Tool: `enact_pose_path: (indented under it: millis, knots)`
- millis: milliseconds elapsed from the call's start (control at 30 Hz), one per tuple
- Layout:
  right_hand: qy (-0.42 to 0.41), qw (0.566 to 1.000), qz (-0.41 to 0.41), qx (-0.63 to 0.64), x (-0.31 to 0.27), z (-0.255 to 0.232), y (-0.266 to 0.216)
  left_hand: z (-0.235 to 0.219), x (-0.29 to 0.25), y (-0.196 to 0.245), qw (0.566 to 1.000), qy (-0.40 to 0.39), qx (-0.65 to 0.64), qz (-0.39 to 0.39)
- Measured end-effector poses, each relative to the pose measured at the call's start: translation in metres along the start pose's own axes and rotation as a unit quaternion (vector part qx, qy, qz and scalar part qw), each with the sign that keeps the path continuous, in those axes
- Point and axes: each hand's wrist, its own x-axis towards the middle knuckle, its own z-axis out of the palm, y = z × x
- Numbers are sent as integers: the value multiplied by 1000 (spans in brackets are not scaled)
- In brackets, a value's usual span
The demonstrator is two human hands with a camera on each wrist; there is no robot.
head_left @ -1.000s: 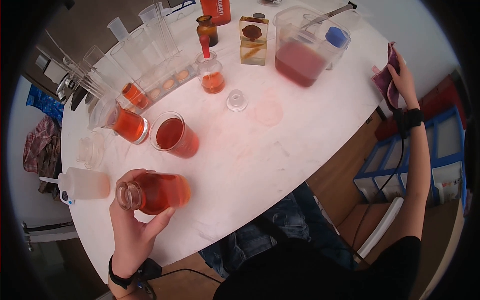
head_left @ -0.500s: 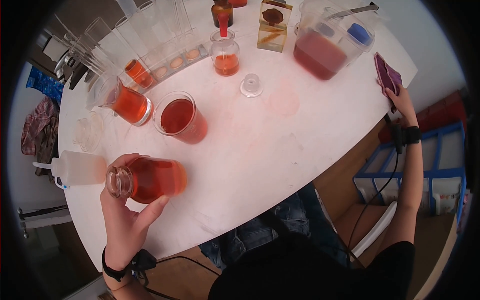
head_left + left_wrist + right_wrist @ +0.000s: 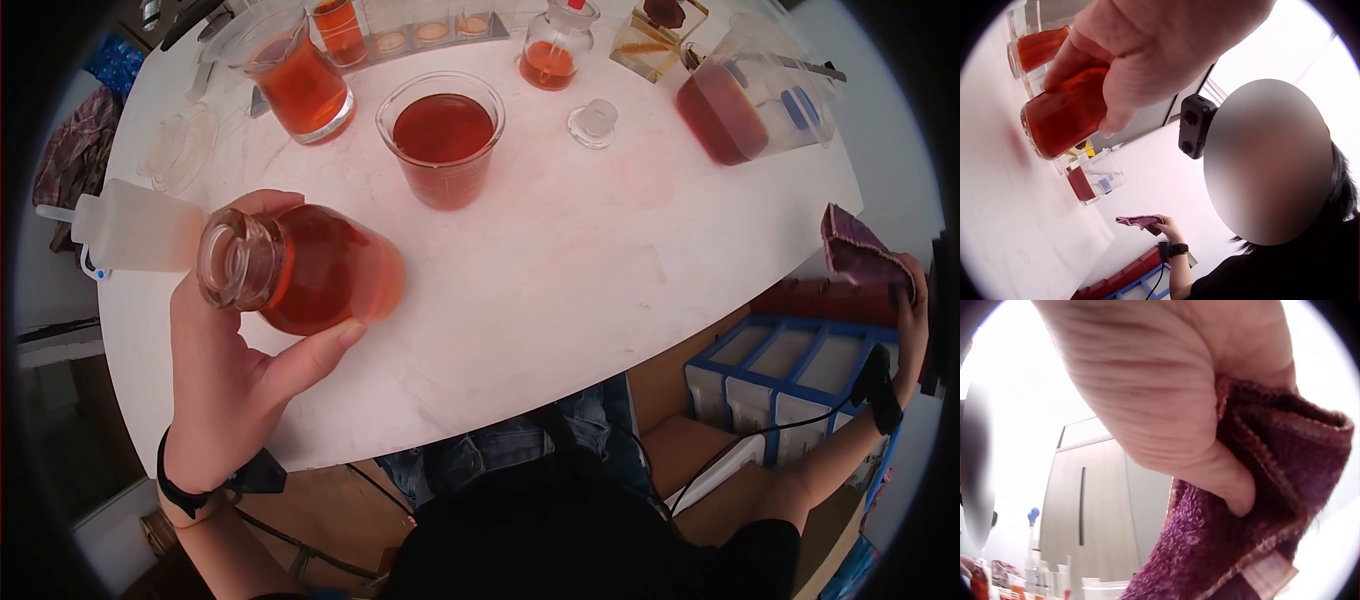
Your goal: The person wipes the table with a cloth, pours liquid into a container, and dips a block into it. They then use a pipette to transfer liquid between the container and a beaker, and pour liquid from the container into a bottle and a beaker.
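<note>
My left hand [image 3: 225,375] grips a clear glass bottle [image 3: 335,275] of red-orange liquid, thumb on one side and fingers round the other. The bottle leans, its open mouth towards the left of the head view; in the left wrist view its base is close over the white tabletop [image 3: 997,156]. Beyond it stands a beaker [image 3: 450,185] of darker red liquid. Out at the far right, my right hand [image 3: 908,300] holds a folded purple cloth [image 3: 855,250]. The right wrist view shows the thumb pressed onto the cloth's fuzzy fabric [image 3: 1179,550].
A glass beaker with orange liquid [image 3: 305,95], a squeeze bottle [image 3: 140,230] and clear lids [image 3: 178,150] stand at left. Further back are a dropper bottle [image 3: 548,65], a glass stopper [image 3: 595,122] and a tub of red liquid [image 3: 720,115]. Blue-framed drawers [image 3: 790,365] stand below right.
The head view has tilted down and closer to the table. My right hand with the cloth has swung outward to the right. The bottle stays in my left hand, still leaning.
</note>
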Motion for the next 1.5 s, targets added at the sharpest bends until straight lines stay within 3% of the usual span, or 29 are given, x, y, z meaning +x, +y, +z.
enact_pose_path:
  millis: [33,100,133,200,267,333,400,467,567,733,800,900,1000,1067,1167,1267,1400,1500]
  knots:
    - [-5,1000,-3,-1,2,11,-29,0,0,-1,1000,1,-2,-5]
    - [-100,990,-72,-74,0,39,-89,1,0,-3,1000,10,-11,10]
    - [-90,992,-61,-68,-1,62,-108,2,-1,-4,1000,11,-13,8]
    - [-80,980,-124,-132,1,110,-155,2,-1,-6,999,14,-38,10]
    - [-30,972,-221,-74,1,157,-197,0,-2,-8,1000,8,-24,8]
    - [-20,985,-169,4,1,189,-205,-2,-2,-8,1000,2,-11,8]
    - [-50,984,-170,1,5,209,-207,-1,-2,-6,1000,6,-17,5]
    - [-17,974,-215,-69,-1,224,-202,-2,-3,-6,1000,1,-26,-6]
    - [-25,966,-230,-117,-25,224,-224,-3,-1,-8,999,-13,-26,-15]
    - [-3,961,-221,-167,-27,231,-220,-4,0,-10,999,-34,-23,-12]
    - [-23,951,-245,-188,-21,234,-223,-3,0,-10,999,-26,-25,-24]
    - [-69,936,-330,-104,-15,242,-255,-3,0,-10,998,-33,-35,-34]
    - [-98,910,-390,-99,-28,257,-280,-1,-1,-13,1000,-22,-14,-1]
    - [-90,910,-391,-103,-31,249,-271,-2,0,-17,1000,-25,-3,16]
    - [-77,953,-258,-135,-23,229,-233,-2,-1,-20,999,-24,13,29]
    - [-73,949,-273,-137,-7,239,-235,-1,-3,-18,999,-18,21,30]
    - [-99,923,-361,-87,-31,246,-274,-6,-5,-16,999,-2,36,40]
    - [-133,942,-290,-101,-39,222,-252,-7,-6,-18,998,-6,39,54]
